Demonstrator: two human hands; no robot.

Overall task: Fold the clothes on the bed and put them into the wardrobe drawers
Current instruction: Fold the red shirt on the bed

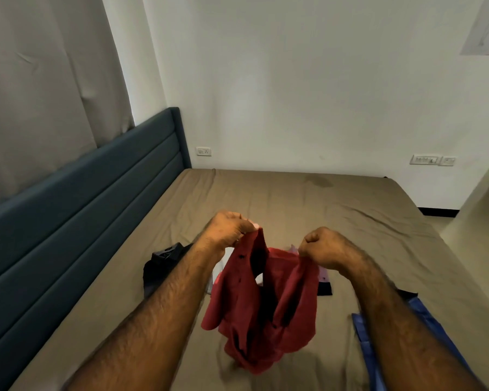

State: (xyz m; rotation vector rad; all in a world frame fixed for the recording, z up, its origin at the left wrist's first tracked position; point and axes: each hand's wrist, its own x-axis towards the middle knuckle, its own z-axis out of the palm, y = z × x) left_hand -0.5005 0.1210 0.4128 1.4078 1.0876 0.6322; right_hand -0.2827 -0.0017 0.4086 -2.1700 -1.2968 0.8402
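shirt: red button-up shirt (261,303) hanging over the bed (308,198), hem brushing it
hands: left hand (228,227) and right hand (323,246) each pinching the top edge
risk: probably folds crooked, it's all bunched up
nearby: dark garment (161,266), blue one (370,334)

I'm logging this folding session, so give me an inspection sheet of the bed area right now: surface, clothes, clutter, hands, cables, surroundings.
Surface: bed under a wrinkled olive-brown sheet, with a faint dark patch near its far edge.
Job's things: red shirt held up above the sheet, hanging open, not yet folded. Black garment lies at the left, blue garment at the right, pale clothes partly hidden behind the red shirt.
Clutter: nothing seen.
Hands: left hand pinches the shirt's top edge; right hand grips the other side.
Cables: nothing seen.
Surroundings: blue padded headboard at left, curtain above it, white wall with a socket. Wardrobe not in view.
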